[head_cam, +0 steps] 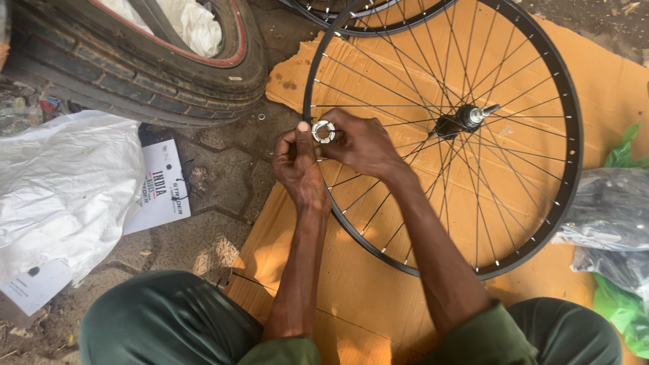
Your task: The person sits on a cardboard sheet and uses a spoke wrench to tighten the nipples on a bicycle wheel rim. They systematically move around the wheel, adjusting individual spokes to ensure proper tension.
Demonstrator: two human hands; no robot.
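A black spoked bicycle wheel (566, 128) lies flat on a sheet of brown cardboard (608, 88). Its hub with a silver axle (470, 116) points up at the centre. Both my hands meet over the wheel's left rim. My left hand (297, 169) and my right hand (362, 143) together pinch a small silver ring-shaped metal part (324, 131) between their fingertips. My forearms reach up from my lap, the right one crossing over the spokes.
A large black tyre with a red stripe (169, 74) lies at the top left. White plastic sacking (61, 182) and a printed card (161, 186) lie on the paved ground at left. Green and grey plastic bags (612, 223) sit at right. A second rim (378, 20) shows at top.
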